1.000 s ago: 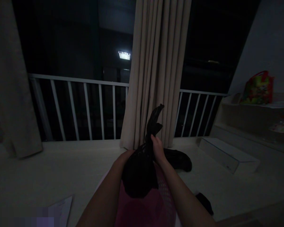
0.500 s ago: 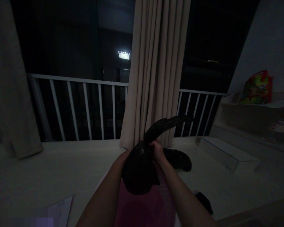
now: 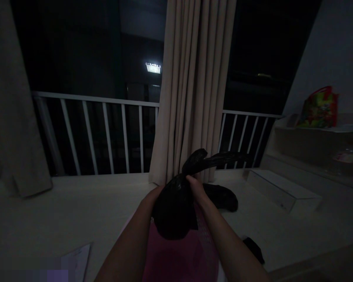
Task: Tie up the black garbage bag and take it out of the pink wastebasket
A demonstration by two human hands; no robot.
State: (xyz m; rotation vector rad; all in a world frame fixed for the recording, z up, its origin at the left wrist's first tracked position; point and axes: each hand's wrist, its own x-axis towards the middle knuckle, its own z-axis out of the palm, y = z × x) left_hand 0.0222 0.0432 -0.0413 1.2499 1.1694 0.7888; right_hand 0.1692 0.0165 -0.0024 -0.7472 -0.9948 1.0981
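A black plastic bag (image 3: 175, 211), full and rounded below, is gathered at the neck, with its loose top trailing off to the right. My right hand (image 3: 197, 188) is closed round the gathered neck, thumb on the near side. On the bag's left flank my left hand (image 3: 155, 195) holds it, its fingers hidden behind the plastic. Beneath the bag is a pink basket (image 3: 206, 235) with a perforated side, partly covered by the bag and my forearms.
Another black bundle (image 3: 223, 197) lies behind my right wrist. A small black item (image 3: 253, 250) rests by my right forearm. Farther right are a white box (image 3: 285, 192), a bottle (image 3: 344, 160) and a colourful bag (image 3: 320, 107). A curtain (image 3: 191, 98) and railing (image 3: 102, 101) stand ahead.
The bag's loose top has folded over at the neck, and its tail now hangs lower and reaches farther right. Both hands stay nearly in place on the bag.
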